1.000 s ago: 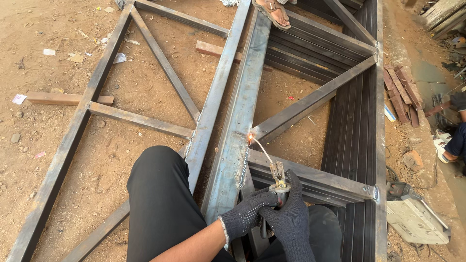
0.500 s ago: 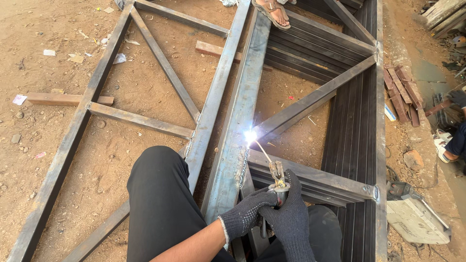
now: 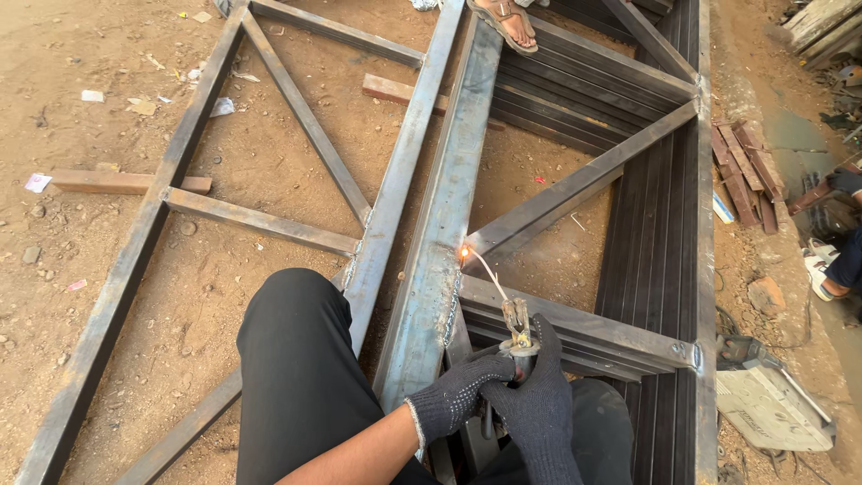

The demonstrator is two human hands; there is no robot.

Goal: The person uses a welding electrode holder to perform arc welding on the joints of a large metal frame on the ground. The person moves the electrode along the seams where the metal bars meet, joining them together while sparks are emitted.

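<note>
Steel frame (image 3: 431,260) lies flat on the dirt, and the bright arc flash from half a second ago has died to a small orange glow at the rod tip (image 3: 464,254). Both gloved hands, left hand (image 3: 458,395) and right hand (image 3: 539,404), have fingers wrapped tight round the electrode holder (image 3: 518,328), so that tack at the diagonal joint looks just done.

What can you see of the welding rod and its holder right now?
The electrode holder is a worn metal clamp, gripped upright by both gloved hands: left hand and right hand wrapped together around its handle. A thin pale welding rod slants up-left from its clamp. The rod's tip glows orange where it meets the joint between the grey central steel beam and a diagonal brace.
</note>
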